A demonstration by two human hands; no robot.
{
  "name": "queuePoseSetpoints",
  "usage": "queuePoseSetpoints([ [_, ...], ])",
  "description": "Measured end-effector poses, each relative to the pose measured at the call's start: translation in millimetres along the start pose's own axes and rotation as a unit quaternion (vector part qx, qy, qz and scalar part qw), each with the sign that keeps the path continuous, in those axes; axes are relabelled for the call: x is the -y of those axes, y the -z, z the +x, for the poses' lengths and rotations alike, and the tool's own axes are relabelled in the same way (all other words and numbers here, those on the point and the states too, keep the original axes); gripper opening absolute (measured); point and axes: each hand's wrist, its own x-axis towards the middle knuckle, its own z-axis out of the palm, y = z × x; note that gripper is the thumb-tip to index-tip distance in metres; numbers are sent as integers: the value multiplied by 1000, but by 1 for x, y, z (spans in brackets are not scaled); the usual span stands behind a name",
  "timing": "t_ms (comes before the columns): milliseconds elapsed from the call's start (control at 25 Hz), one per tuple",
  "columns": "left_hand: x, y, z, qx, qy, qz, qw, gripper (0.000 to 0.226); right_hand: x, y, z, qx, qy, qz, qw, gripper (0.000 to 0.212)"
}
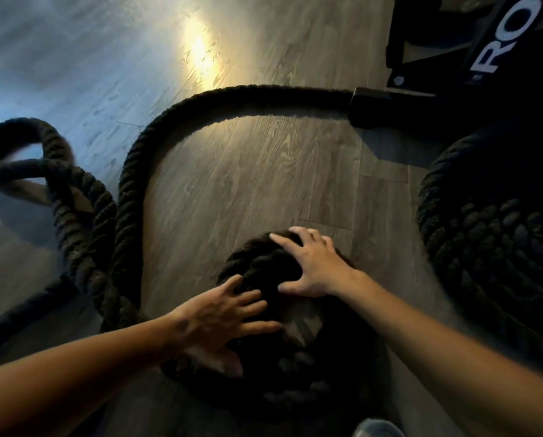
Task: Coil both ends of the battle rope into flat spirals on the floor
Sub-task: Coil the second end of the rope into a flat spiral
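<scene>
A thick black battle rope [201,102] curves across the wooden floor from the black frame at the upper right down to a small tight coil [257,263] in front of me. My left hand [219,316] lies flat with spread fingers on the coil's near left side. My right hand [311,263] presses on the coil's top, fingers spread and curled over the rope. A finished flat spiral [491,241] of the same rope lies at the right. Loose loops of rope [52,171] sprawl at the left.
A black equipment frame [453,74] with white lettering stands at the upper right, its foot on the floor where the rope passes. A bright light patch glares on the floor [197,48] at top centre. A shoe tip [377,428] shows at the bottom edge.
</scene>
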Motion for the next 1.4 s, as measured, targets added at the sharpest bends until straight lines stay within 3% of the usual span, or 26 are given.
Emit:
queuePoseSetpoints([
  [40, 1, 6, 6, 28, 56, -73, 995, 87, 1, -4, -7, -56, -50, 38, 996, 97],
  [120, 11, 0, 22, -10, 129, 10, 992, 95, 4, -12, -19, -120, -167, 116, 972, 89],
  [240, 16, -4, 26, -69, 261, -23, 963, 102, 9, -22, -28, -81, -295, 225, 925, 95],
  [400, 0, -9, 16, -46, 306, -97, 946, 120, 32, -38, -20, -34, -302, 273, 913, 107],
  [480, -17, -10, 18, -41, 314, -128, 940, 122, 39, -44, -13, -26, -314, 252, 915, 120],
  [560, -23, -9, 19, -56, 321, -157, 932, 117, 40, -47, -10, -42, -327, 223, 917, 119],
  [720, 6, -6, -8, -70, 225, -226, 945, 80, 27, -44, -5, -71, -295, 209, 930, 105],
  [840, 35, -10, -30, -63, 109, -149, 981, 82, -4, -24, 2, -61, -228, 185, 954, 100],
  [1000, 65, -1, -34, -21, 8, -109, 994, 85, -47, 33, 12, -8, -75, 57, 996, 101],
  [1200, 50, 18, 10, -42, -130, -74, 988, 66, -47, 91, 38, 86, 90, -122, 985, 106],
  [1280, 44, 22, 27, -12, -128, -48, 991, 68, -38, 81, 42, 101, 92, -161, 977, 108],
  [1400, 44, 18, 36, 55, -92, -45, 993, 70, -39, 49, 27, 68, 21, -159, 985, 100],
])
